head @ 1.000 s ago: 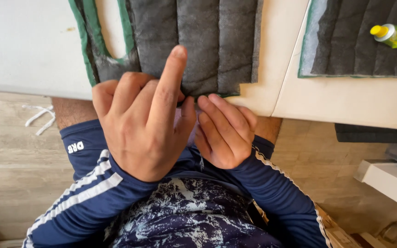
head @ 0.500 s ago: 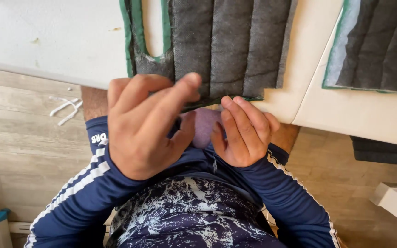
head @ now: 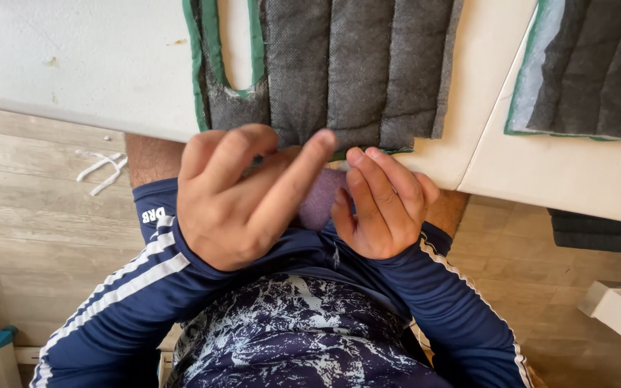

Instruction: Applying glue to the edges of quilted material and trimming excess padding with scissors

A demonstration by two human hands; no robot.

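Both hands bunch at the quilted pad's near edge.
Our left hand (head: 235, 197) has lowered its forefinger, fingers loosely curled, grip unclear; our right hand (head: 382, 205) pinches grey quilted pad (head: 353, 72) hanging off the table (head: 73, 65).

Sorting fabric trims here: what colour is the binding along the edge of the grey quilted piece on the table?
Green, on the grey quilted piece; clearest in the head view.
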